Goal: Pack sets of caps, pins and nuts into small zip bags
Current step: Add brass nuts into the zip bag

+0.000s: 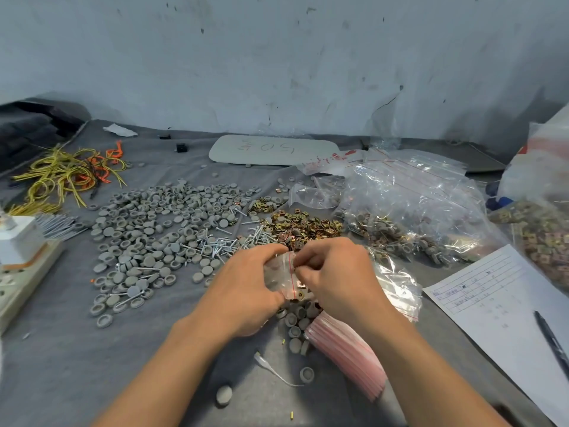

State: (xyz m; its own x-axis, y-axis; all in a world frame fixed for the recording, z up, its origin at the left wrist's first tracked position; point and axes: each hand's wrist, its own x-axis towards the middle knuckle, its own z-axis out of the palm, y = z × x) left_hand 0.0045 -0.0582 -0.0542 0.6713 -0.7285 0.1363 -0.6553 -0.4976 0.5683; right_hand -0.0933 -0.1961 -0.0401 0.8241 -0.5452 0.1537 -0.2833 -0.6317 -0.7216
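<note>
Clearly midway: L hand (246,285) & R hand (338,272) fingers (314,257) pinch bag (280,277) at its zip; caps (160,229), pins (215,243), nuts (303,226) piled beyond fingers, plenty left.

Even, diffuse, moderately bright light with a cool bluish cast is recorded. Soft shadows are thrown on the surface (92,359) near the lower edge. Glare is noted on the clear plastic bags (409,192). Barrel distortion is observed towards the edges, and the corners are slightly softened.
</note>
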